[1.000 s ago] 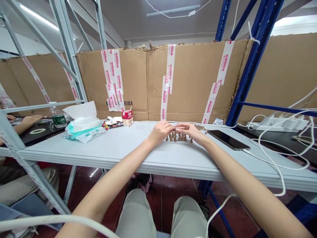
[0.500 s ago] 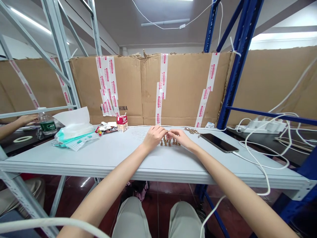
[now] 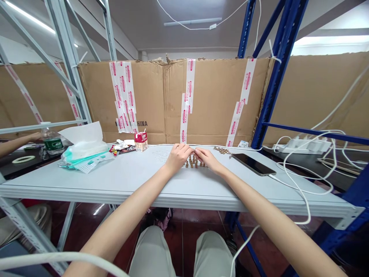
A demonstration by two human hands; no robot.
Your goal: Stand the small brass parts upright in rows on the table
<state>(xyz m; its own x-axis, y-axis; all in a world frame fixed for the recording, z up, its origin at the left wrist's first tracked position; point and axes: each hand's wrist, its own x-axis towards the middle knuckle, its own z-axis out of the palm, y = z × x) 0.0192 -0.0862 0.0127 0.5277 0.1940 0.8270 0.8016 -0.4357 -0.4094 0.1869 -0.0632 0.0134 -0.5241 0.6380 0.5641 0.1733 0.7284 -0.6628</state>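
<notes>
Several small brass-coloured pieces (image 3: 196,164) stand upright in a group on the grey tabletop (image 3: 138,173). Just behind and above them, my left hand (image 3: 178,157) and my right hand (image 3: 210,159) meet at the fingertips. The fingers of both are bent and pinched together; whatever they hold is too small or hidden to make out. Part of the brass group is covered by my hands. Beyond my right hand lies a loose heap of similar brass pieces (image 3: 221,150). Left of my left hand, small clear bits (image 3: 160,155) are scattered on the table.
A phone (image 3: 253,164) with a white cable lies at the right, near a power strip (image 3: 307,146). A red drink carton (image 3: 141,142), wrappers (image 3: 123,146) and a tissue pack (image 3: 86,152) sit at the left. Cardboard (image 3: 150,96) walls the back. Another person's arm (image 3: 20,142) shows far left.
My fingertips stay together over the brass pieces, with my right fingers shifted slightly. The whole view has moved a little.
</notes>
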